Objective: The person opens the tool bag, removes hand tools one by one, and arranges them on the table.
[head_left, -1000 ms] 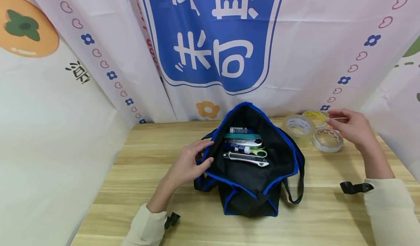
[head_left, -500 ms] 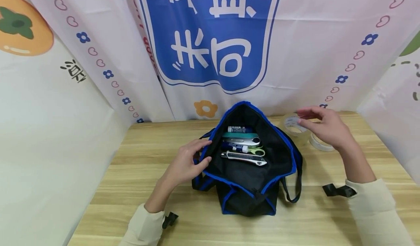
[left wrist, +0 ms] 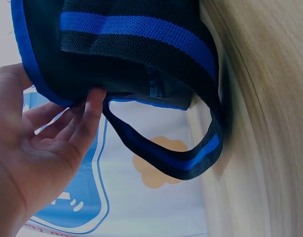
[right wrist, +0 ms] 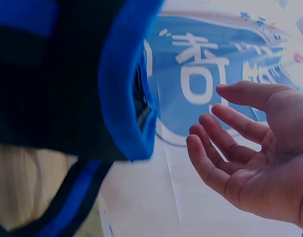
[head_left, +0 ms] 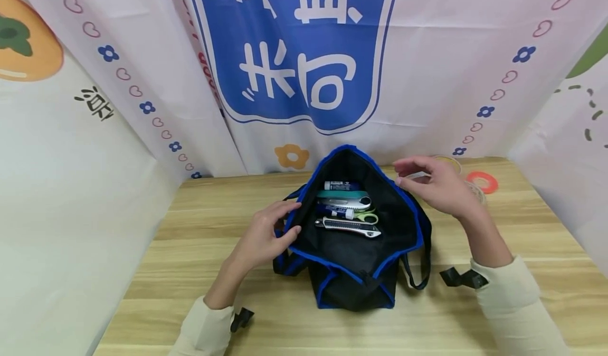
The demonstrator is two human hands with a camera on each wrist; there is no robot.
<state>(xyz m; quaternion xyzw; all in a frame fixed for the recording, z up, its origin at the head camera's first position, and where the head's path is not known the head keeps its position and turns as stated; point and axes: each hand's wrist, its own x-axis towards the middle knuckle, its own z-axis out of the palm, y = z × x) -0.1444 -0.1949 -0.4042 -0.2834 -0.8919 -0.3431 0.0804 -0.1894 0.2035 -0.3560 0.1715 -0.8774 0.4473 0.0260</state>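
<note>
A black bag (head_left: 342, 258) with blue trim stands with its mouth spread, its strap (left wrist: 176, 163) hanging at the side. At its left rim my left hand (head_left: 266, 234) holds the edge between thumb and fingers. In the bag lie two utility knives (head_left: 349, 227), two blue glue-stick-like tubes (head_left: 337, 211), a teal strip-shaped object (head_left: 344, 194) and green-handled scissors (head_left: 369, 218). My right hand (head_left: 442, 187) hovers beside the right rim, fingers loosely bent and apart from the bag. Nothing is between its fingers in the right wrist view.
Behind my right hand lie a red-orange ring (head_left: 494, 183), a yellow-lined tape roll (head_left: 448, 161) and a partly hidden white tape roll (head_left: 477, 192). A printed cloth (head_left: 418, 82) hangs behind the wooden table (head_left: 214, 208).
My right hand has moved left from the tape rolls to the bag's right rim, uncovering the red-orange ring. My left hand stays on the bag's rim. The view has shifted slightly.
</note>
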